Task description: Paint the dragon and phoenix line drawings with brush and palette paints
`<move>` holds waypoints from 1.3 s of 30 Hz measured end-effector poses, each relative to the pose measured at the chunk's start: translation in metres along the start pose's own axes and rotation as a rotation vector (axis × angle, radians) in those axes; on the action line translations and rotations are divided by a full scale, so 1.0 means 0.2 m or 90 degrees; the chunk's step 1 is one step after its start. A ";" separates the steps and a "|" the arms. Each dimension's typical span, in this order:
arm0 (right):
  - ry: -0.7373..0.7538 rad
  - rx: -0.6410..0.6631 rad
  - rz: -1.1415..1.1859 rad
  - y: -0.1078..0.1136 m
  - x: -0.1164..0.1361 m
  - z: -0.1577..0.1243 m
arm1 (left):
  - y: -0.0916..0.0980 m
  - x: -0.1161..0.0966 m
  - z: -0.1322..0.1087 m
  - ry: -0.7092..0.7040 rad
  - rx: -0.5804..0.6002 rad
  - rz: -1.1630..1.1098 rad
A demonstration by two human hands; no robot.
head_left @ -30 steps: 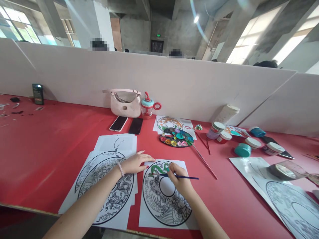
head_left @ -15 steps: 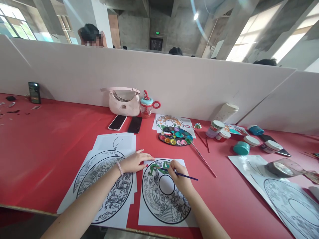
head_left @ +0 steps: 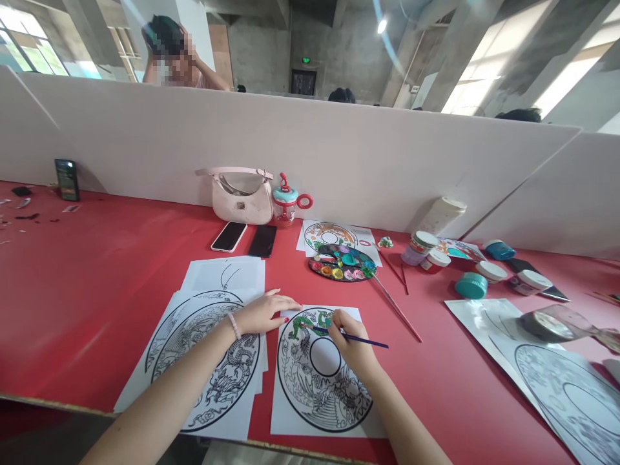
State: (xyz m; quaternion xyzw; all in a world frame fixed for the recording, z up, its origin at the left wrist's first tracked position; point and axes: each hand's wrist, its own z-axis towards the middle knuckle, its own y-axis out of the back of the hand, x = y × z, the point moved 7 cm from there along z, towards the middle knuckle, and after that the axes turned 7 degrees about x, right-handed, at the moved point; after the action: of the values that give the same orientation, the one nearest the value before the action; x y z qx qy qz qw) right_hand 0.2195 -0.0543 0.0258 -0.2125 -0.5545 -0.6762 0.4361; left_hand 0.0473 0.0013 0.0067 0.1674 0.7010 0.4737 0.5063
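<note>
In my right hand [head_left: 346, 332] is a thin blue paintbrush [head_left: 365, 340], pinched between the fingers. Its tip meets the green-painted dragon on a round line drawing [head_left: 320, 387], printed on a white sheet. My left hand [head_left: 266, 311] lies flat with fingers spread, its fingertips at that sheet's upper left edge. Under the left forearm are overlapping sheets with a larger round dragon drawing [head_left: 227, 387]. Beyond the painted sheet sits a dark oval palette [head_left: 334, 271] with several paint colours. A second, pinkish brush [head_left: 397, 309] leans on the palette's right edge.
Several paint jars [head_left: 471, 285] stand at the right, near a clear cup [head_left: 552, 325] on another drawing [head_left: 576, 381]. At the back are a pink handbag [head_left: 242, 203], a lidded cup [head_left: 285, 203], two phones [head_left: 229, 237] and a white partition [head_left: 339, 155]. A person [head_left: 169, 51] is behind it.
The brush tip has shifted slightly along the green dragon, my right hand moving little. My left hand stays in place. Behind the partition, the person has risen higher into view.
</note>
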 end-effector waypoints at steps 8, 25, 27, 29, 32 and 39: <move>-0.005 -0.005 0.005 0.02 0.01 0.00 | 0.00 0.00 0.00 -0.007 -0.005 0.006; -0.003 -0.008 -0.001 0.02 0.01 -0.01 | 0.00 0.00 0.00 0.000 0.000 -0.003; -0.002 -0.005 -0.004 0.02 0.02 0.00 | 0.00 0.00 0.00 0.001 0.000 -0.004; -0.002 -0.010 -0.006 0.03 0.02 0.00 | 0.00 0.00 0.00 0.003 0.001 -0.005; -0.003 -0.019 -0.006 0.04 0.03 0.00 | 0.00 0.00 0.00 0.005 0.003 -0.008; -0.001 -0.030 -0.010 0.06 0.04 0.00 | 0.00 0.00 0.00 0.010 0.006 -0.008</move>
State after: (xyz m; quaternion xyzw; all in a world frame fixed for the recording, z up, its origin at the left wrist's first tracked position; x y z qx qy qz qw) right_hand 0.2251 -0.0569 0.0392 -0.2186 -0.5402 -0.6925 0.4253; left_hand 0.0476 0.0017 0.0071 0.1613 0.7082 0.4684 0.5030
